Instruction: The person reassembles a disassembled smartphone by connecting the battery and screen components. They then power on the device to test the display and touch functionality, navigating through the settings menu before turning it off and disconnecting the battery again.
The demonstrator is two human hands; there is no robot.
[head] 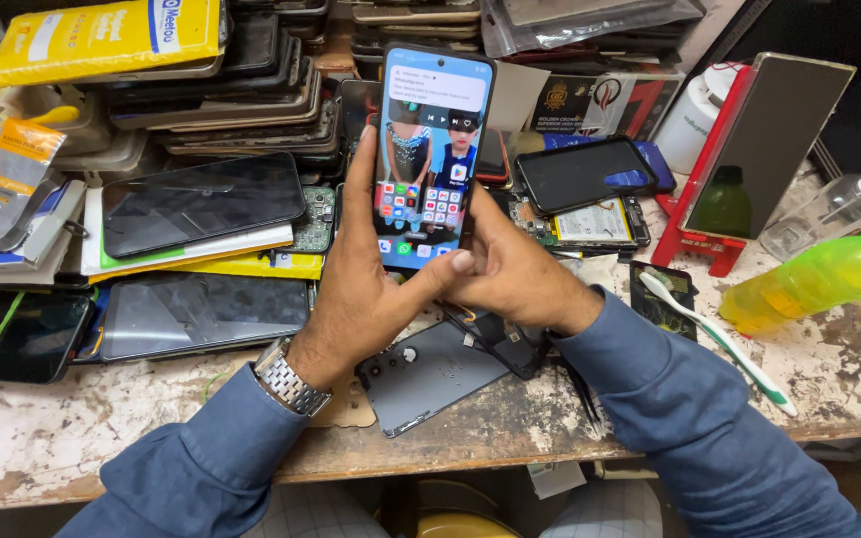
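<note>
Head view: you hold a lit smartphone (433, 154) upright above the workbench (72, 438), screen toward you, its long axis running away from you. Your left hand (371, 289) wraps the phone's left edge from behind, fingers curled closed on the body and the thumb crossing below the screen's lower edge. Your right hand (510, 274) meets it at the lower right corner, fingers narrowed against the bottom of the phone. Both hands are equally near; the phone extends up and away from the fingertips.

The phone is a flat, glossy glass slab with rounded corners. Directly below your hands lies a matte grey back cover (430, 379) on the worn, paint-flecked bench. Dark glass display panels (201, 204) lie stacked to the left. A white toothbrush (715, 339) rests to the right.
</note>
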